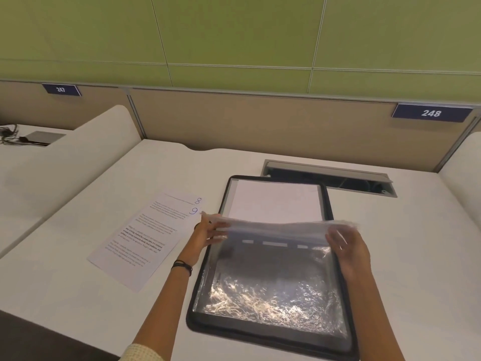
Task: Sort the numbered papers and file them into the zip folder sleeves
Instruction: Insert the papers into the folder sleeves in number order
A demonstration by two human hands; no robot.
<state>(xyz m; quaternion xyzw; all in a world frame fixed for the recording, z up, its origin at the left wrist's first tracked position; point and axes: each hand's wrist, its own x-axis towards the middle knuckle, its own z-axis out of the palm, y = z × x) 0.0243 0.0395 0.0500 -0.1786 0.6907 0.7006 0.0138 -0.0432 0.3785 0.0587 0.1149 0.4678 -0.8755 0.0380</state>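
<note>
A knitted cream cuff (pixel 140 353) shows at seven o'clock, cut off by the lower edge, so little of the person beyond two bare forearms can be seen. Two thin dark bands (pixel 182 265) circle the left wrist.

One zip folder (pixel 197 290) lies open and flat on the white counter (pixel 78 303), a black rounded rectangle. Its near half is crinkled glossy plastic that throws back a bright glare, hiding whatever is under it.

Above the folder's middle, a bundle of clear sleeves (pixel 281 226) is lifted off the page. They blur together, so I cannot count them. The left hand (pixel 208 234) grips the bundle's nine o'clock edge, its fingers (pixel 218 228) partly veiled behind the plastic. The right hand (pixel 347 247) holds the three o'clock edge, fingers curled round it.

At nine o'clock of the folder the numbered papers (pixel 140 241) lie slanted on the counter, two overlapped sheets marked 8 and 9 in blue ink. Their print is too small to read.

In the folder's far half sits one white sheet (pixel 276 201), and any number on it is washed out.

Beyond, at one o'clock, a grey metal hatch (pixel 328 171) stands ajar, dark inside. Two navy plates, 247 (pixel 61 89) and 248 (pixel 430 113), hang on the beige partition (pixel 260 121) below a green panelled wall (pixel 234 35).
</note>
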